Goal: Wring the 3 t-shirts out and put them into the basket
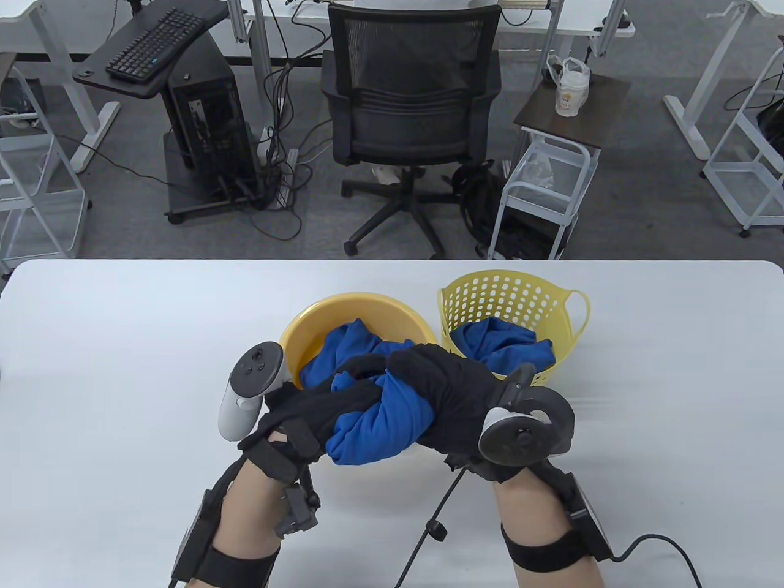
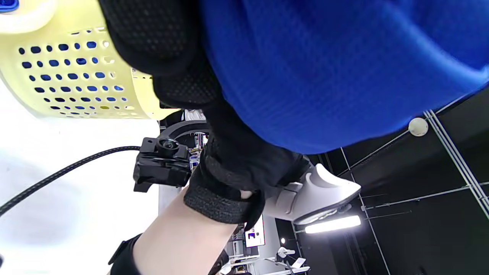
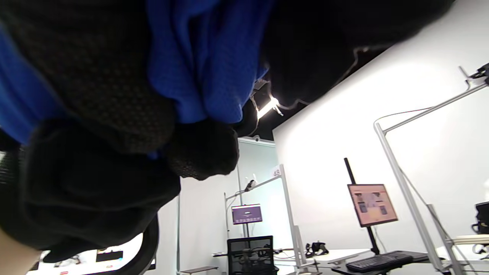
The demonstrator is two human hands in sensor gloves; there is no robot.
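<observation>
Both hands grip one bunched blue t-shirt [image 1: 381,419] above the table, just in front of the yellow basin [image 1: 306,324]. My left hand [image 1: 306,411] is curled round its left end, my right hand [image 1: 436,386] wraps its right end. That shirt fills the top of the left wrist view [image 2: 324,68] and shows between gloved fingers in the right wrist view [image 3: 206,65]. Another blue t-shirt [image 1: 346,349] lies in the basin. A third blue t-shirt [image 1: 502,346] sits inside the perforated yellow basket [image 1: 508,294], whose wall shows in the left wrist view [image 2: 76,76].
The white table [image 1: 122,367] extends wide on both sides of the basin and basket. A black cable [image 1: 429,527] trails from my right wrist over the near table edge. Beyond the table stand an office chair [image 1: 407,122], a wire cart [image 1: 545,184] and a computer stand [image 1: 208,122].
</observation>
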